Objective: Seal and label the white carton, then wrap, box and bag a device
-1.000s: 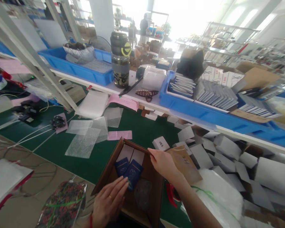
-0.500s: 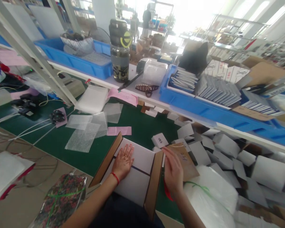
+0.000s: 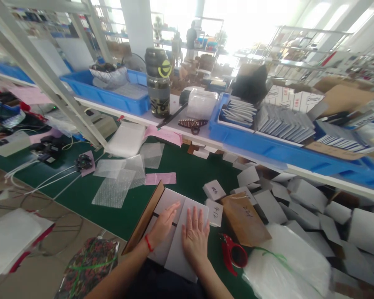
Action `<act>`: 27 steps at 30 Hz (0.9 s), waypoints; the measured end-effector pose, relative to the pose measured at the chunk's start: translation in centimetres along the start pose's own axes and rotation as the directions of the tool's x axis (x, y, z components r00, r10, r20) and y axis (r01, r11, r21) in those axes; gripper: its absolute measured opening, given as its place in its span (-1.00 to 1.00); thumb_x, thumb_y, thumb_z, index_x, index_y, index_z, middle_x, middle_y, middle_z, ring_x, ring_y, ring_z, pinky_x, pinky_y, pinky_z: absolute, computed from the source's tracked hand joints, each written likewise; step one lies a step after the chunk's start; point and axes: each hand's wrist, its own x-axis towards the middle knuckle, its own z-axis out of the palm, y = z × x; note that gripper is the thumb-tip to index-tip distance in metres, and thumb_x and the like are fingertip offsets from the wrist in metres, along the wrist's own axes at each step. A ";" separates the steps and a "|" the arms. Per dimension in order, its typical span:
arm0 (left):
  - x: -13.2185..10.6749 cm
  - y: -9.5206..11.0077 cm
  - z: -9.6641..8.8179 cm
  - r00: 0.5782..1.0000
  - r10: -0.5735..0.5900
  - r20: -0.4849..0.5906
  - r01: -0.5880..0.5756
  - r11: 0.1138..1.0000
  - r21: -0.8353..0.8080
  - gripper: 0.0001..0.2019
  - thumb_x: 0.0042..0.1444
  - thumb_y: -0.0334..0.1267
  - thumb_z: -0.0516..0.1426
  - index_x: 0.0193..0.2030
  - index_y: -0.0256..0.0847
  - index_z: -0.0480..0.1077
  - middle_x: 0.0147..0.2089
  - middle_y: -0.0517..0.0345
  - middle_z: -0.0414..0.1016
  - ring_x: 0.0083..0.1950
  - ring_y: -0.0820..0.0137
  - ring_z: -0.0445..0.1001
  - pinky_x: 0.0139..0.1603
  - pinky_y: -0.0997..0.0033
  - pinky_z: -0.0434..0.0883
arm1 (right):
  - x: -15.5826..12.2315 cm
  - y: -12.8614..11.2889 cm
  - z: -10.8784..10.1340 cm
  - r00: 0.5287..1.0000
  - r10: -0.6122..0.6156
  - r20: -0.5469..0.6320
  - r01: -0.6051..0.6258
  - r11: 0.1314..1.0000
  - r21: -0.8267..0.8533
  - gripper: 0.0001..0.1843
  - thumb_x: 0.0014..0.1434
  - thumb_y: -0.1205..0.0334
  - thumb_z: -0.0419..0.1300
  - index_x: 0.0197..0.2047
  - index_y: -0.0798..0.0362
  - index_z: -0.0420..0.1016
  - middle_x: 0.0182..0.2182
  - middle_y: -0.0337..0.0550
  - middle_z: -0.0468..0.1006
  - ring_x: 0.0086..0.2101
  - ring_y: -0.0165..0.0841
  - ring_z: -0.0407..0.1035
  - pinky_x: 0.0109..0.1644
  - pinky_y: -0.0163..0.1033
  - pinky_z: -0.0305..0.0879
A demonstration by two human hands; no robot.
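A cardboard box point(image 3: 174, 243) with white flaps lies on the green mat near me, its flaps folded down. My left hand point(image 3: 163, 224) lies flat on the left flap, fingers stretched out. My right hand point(image 3: 195, 237) presses flat on the right flap, fingers spread. One brown side flap point(image 3: 143, 220) still stands up on the left. A red tape dispenser point(image 3: 233, 253) lies just right of the box. A brown envelope point(image 3: 244, 218) rests beyond it.
Several small white boxes point(image 3: 299, 195) are piled at the right. Bubble-wrap sheets point(image 3: 115, 182) lie on the mat point(image 3: 187, 166) to the left. A shelf carries blue trays point(image 3: 268, 141), a dark bottle point(image 3: 157, 83) and scissors. A clear bag point(image 3: 286, 261) sits at lower right.
The box was open with dark booklets inside; the white flaps have been folded shut. My right hand moved from the box's side onto the right flap.
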 end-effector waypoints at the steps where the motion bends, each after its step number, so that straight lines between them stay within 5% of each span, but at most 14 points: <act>1: -0.4 1.0 -2.2 0.999 -0.001 -0.052 -0.003 0.996 -0.088 -0.55 0.44 -0.31 -0.21 0.36 -0.21 0.26 0.30 -0.01 0.45 0.27 0.40 0.45 0.26 0.31 0.46 | 0.1 -0.1 0.0 1.000 0.003 0.003 -0.003 1.000 -0.012 -0.36 0.41 0.09 -0.12 0.50 -0.05 -0.10 0.49 -0.13 -0.24 0.45 -0.06 -0.46 0.42 0.35 -0.35; 4: -1.6 2.0 -9.1 0.955 0.153 -0.252 -0.169 0.985 -0.043 -0.59 0.42 -0.27 -0.08 0.34 -0.02 0.29 0.40 0.11 0.32 0.40 0.31 0.29 0.43 0.17 0.28 | 0.0 -0.1 0.0 1.000 0.006 0.003 -0.006 1.000 -0.011 -0.36 0.42 0.09 -0.13 0.51 -0.07 -0.14 0.49 -0.17 -0.28 0.45 -0.08 -0.45 0.42 0.35 -0.31; 6: -2.1 0.4 -12.1 0.904 0.016 -0.427 -0.049 0.997 -0.066 -0.58 0.42 -0.25 -0.09 0.36 -0.03 0.27 0.43 0.13 0.28 0.45 0.27 0.20 0.50 0.03 0.15 | -0.1 -0.1 -0.2 1.000 0.014 0.013 -0.014 1.000 -0.007 -0.36 0.42 0.09 -0.14 0.51 -0.08 -0.15 0.49 -0.17 -0.29 0.45 -0.08 -0.44 0.42 0.35 -0.30; 7: -2.3 -0.9 -12.7 0.897 -0.089 -0.433 0.026 0.988 -0.150 -0.57 0.43 -0.19 -0.09 0.37 -0.08 0.25 0.42 0.10 0.30 0.44 0.26 0.24 0.49 0.02 0.16 | -0.1 -0.1 -0.3 1.000 0.020 0.023 -0.020 1.000 -0.009 -0.36 0.42 0.10 -0.14 0.51 -0.07 -0.15 0.49 -0.17 -0.28 0.45 -0.07 -0.44 0.42 0.35 -0.30; 8: -2.4 -2.3 -12.7 0.930 -0.174 -0.325 0.096 0.966 -0.242 -0.55 0.43 -0.12 -0.11 0.37 -0.13 0.25 0.40 0.07 0.32 0.42 0.25 0.27 0.48 0.02 0.18 | -0.1 -0.1 -0.3 0.999 0.028 0.033 -0.028 1.000 -0.013 -0.36 0.42 0.11 -0.14 0.51 -0.06 -0.14 0.49 -0.16 -0.28 0.45 -0.07 -0.44 0.42 0.36 -0.30; 10: -2.7 -4.8 -11.2 0.969 -0.247 -0.029 0.223 0.914 -0.340 -0.48 0.41 -0.01 -0.11 0.35 -0.25 0.28 0.39 -0.01 0.32 0.41 0.20 0.29 0.45 0.03 0.22 | 0.0 -0.1 -0.4 0.999 0.034 0.038 -0.033 0.999 -0.017 -0.36 0.42 0.13 -0.13 0.50 -0.05 -0.14 0.49 -0.15 -0.26 0.45 -0.07 -0.44 0.42 0.35 -0.30; 13: -3.2 -6.1 -7.1 0.951 -0.308 0.018 0.288 0.867 -0.407 -0.46 0.44 -0.06 -0.22 0.42 -0.24 0.17 0.42 0.00 0.27 0.41 0.26 0.28 0.42 0.15 0.28 | 0.0 0.0 -0.2 1.000 0.019 0.012 -0.019 1.000 -0.007 -0.35 0.42 0.09 -0.12 0.51 -0.08 -0.17 0.49 -0.16 -0.26 0.45 -0.09 -0.44 0.43 0.33 -0.31; 17: -3.3 -4.4 -1.4 0.998 -0.036 -0.043 0.032 0.996 -0.085 -0.48 0.44 -0.24 -0.22 0.51 -0.15 -0.07 0.51 0.01 0.07 0.50 0.28 0.10 0.45 0.12 0.22 | -0.1 0.2 0.1 1.000 0.006 -0.011 -0.006 1.000 -0.002 -0.35 0.43 0.05 -0.13 0.51 -0.09 -0.20 0.49 -0.16 -0.27 0.45 -0.09 -0.44 0.43 0.33 -0.32; 20: -3.0 -3.1 2.0 0.981 0.189 0.045 -0.194 0.934 0.302 -0.43 0.40 -0.30 -0.12 0.51 -0.14 -0.13 0.53 0.02 0.02 0.54 0.23 -0.04 0.46 0.04 0.18 | -0.2 0.3 0.1 1.000 -0.010 -0.021 0.010 1.000 0.002 -0.36 0.44 0.06 -0.14 0.51 -0.08 -0.15 0.49 -0.15 -0.23 0.45 -0.10 -0.40 0.43 0.30 -0.29; 23: -2.0 -3.3 3.2 0.959 0.256 0.121 -0.283 0.868 0.408 -0.43 0.41 -0.28 -0.10 0.51 -0.19 -0.13 0.54 0.02 0.00 0.55 0.25 -0.07 0.47 0.11 0.15 | -0.2 0.3 -0.1 0.999 -0.029 -0.041 0.030 0.999 0.018 -0.38 0.44 0.09 -0.15 0.51 -0.07 -0.12 0.49 -0.13 -0.19 0.45 -0.11 -0.36 0.44 0.28 -0.29; 27: 2.0 -4.2 2.6 0.939 0.284 0.195 -0.337 0.870 0.359 -0.45 0.44 -0.19 -0.14 0.50 -0.28 -0.09 0.55 -0.02 -0.03 0.55 0.27 -0.09 0.49 0.13 0.04 | 0.1 0.1 -0.6 0.998 -0.024 -0.061 0.026 0.999 0.038 -0.39 0.44 0.09 -0.14 0.50 -0.05 -0.05 0.48 -0.11 -0.15 0.45 -0.10 -0.32 0.44 0.30 -0.30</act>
